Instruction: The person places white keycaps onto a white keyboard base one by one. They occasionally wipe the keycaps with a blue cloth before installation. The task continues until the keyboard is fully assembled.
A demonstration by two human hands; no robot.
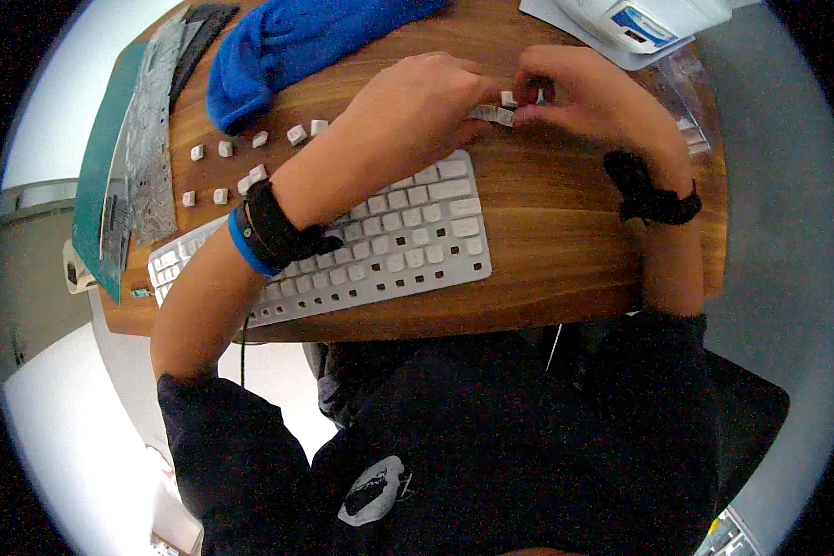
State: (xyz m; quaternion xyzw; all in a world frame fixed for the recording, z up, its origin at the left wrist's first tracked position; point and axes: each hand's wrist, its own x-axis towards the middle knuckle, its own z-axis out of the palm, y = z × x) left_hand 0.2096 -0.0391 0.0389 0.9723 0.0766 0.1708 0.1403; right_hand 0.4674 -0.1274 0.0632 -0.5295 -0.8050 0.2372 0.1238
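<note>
My left hand (431,88) reaches across the keyboard (371,236) to the far part of the wooden table. Its fingers are closed on one end of a pale, narrow piece (493,115), perhaps a long keycap. My right hand (574,93) meets it from the right, thumb and fingers curled in a pinch at the piece's other end. A small white keycap (508,97) shows between the two hands; I cannot tell whether it is held. The white keyboard lies under my left forearm, with bare dark switch spots along its near row and right part.
Loose white keycaps (221,195) stand in rows left of my left forearm. A blue cloth (278,46) lies at the far edge. At the far right are a white tub (644,23) and a clear plastic bag (686,102). A green mat (111,176) sits at the left edge.
</note>
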